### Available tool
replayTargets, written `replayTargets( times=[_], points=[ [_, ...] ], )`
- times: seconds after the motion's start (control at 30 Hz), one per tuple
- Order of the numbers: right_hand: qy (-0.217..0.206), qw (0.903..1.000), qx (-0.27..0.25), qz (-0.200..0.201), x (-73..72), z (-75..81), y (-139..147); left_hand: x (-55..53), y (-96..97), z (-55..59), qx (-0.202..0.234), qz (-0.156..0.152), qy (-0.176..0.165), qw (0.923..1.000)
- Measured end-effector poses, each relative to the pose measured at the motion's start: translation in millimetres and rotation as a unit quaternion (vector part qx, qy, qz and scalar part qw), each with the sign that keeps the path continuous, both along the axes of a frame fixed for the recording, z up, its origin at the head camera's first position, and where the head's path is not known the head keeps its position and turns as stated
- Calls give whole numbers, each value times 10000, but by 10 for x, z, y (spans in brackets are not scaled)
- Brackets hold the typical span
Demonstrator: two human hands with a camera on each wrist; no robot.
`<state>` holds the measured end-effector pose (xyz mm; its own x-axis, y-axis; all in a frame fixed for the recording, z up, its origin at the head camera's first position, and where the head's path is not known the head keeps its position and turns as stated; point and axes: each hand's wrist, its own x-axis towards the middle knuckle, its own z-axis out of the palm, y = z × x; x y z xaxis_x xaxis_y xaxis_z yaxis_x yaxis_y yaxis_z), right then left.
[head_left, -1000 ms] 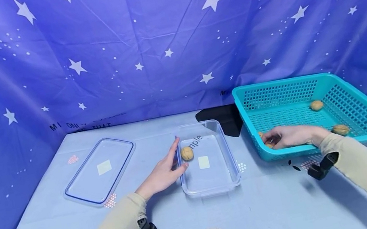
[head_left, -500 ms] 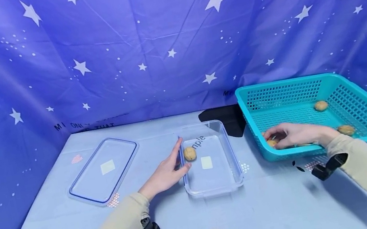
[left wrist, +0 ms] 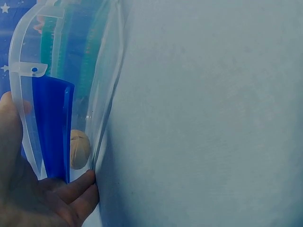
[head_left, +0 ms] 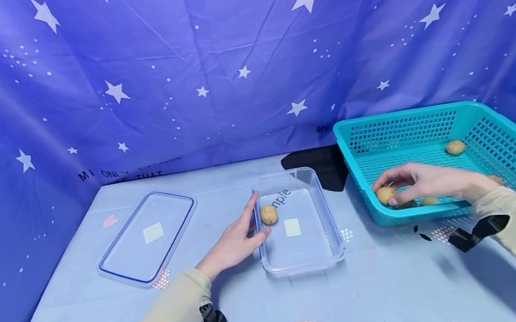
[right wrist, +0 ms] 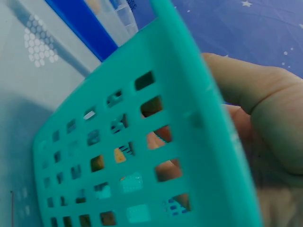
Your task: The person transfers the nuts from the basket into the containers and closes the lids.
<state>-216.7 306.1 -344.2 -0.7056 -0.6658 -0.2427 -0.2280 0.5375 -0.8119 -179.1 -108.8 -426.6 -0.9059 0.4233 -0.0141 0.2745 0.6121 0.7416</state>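
In the head view, my right hand [head_left: 428, 183] pinches a walnut [head_left: 386, 195] between thumb and fingers, inside the left end of the turquoise basket [head_left: 446, 110]. The basket wall [right wrist: 137, 132] hides most of this hand in the right wrist view. My left hand [head_left: 231, 244] rests against the left side of a clear plastic container [head_left: 302, 263], its fingers fairly straight. One walnut [head_left: 268, 215] lies in that container near the left wall, and the same walnut [left wrist: 79, 149] shows through the plastic in the left wrist view.
More walnuts lie in the basket: one walnut [head_left: 455, 147] at the back, others partly hidden by the right hand and wrist. A clear lid with a blue seal [head_left: 153, 232] lies flat left of the container. A starry blue curtain [head_left: 200, 67] hangs behind the table.
My right hand has risen slightly and moved right inside the basket, and the walnut it pinches has come into view. The left hand keeps its place on the container. The head view has shifted slightly.
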Motion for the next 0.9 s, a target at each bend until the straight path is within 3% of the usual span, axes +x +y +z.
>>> replayTargets(
  times=[0.5,0.9],
  points=[
    [299,9993,-205,39,67,235,-48,-8,-1,5,-10,-13,-27,10000],
    [525,9981,-232,207,88,346,-267,0,7,2,-14,47,-35,10000]
  ],
)
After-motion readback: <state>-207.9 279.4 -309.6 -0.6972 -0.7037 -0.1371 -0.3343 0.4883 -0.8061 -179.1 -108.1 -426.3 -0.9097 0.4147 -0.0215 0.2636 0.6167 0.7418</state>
